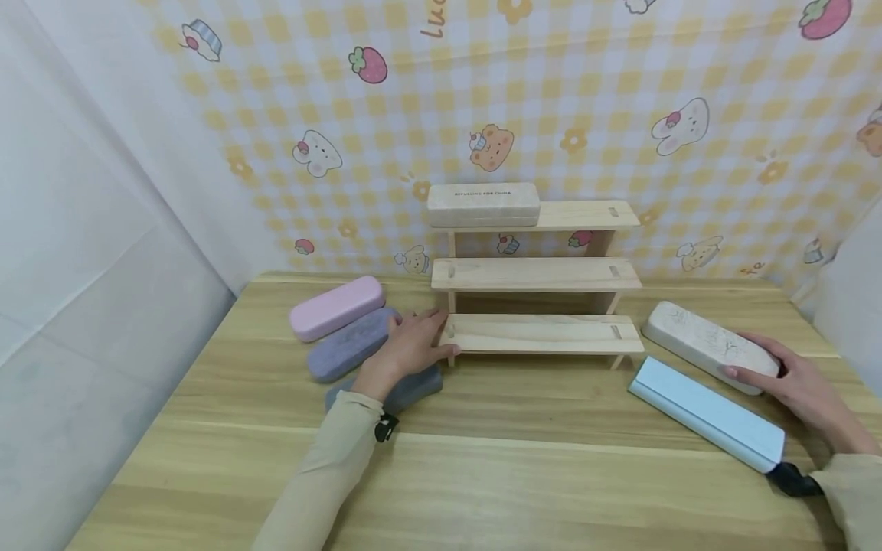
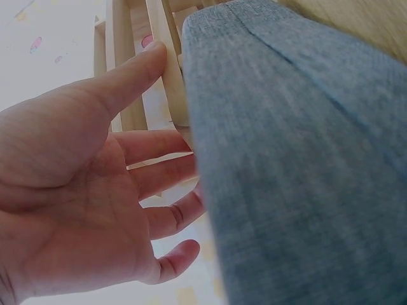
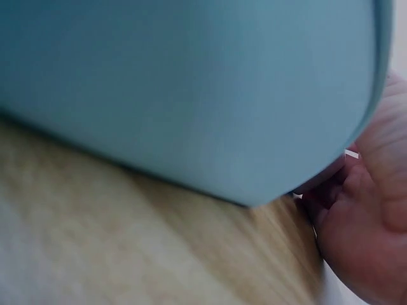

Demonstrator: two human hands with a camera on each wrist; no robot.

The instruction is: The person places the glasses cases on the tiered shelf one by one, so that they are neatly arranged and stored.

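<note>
My left hand (image 1: pixel 409 344) grips the left end of a three-step wooden shelf (image 1: pixel 544 334), thumb at the front edge of its lowest board and fingers toward the back. Under that wrist a blue-grey fabric glasses case (image 1: pixel 418 386) lies on the table, filling much of the left wrist view. At the right, my right hand (image 1: pixel 792 375) holds the near end of a cream glasses case (image 1: pixel 703 337), thumb on one long side and fingers on the other. A light blue case (image 1: pixel 713 413) lies beside it, hiding most of that hand in the right wrist view.
A pale stone-coloured case (image 1: pixel 482 207) with lettering sits on the left of the top shelf board. Left of the shelf lie a pink case (image 1: pixel 336 308) and a purple-grey case (image 1: pixel 347 346). A yellow checked cloth (image 1: pixel 413 99) hangs behind the table (image 1: pixel 482 490).
</note>
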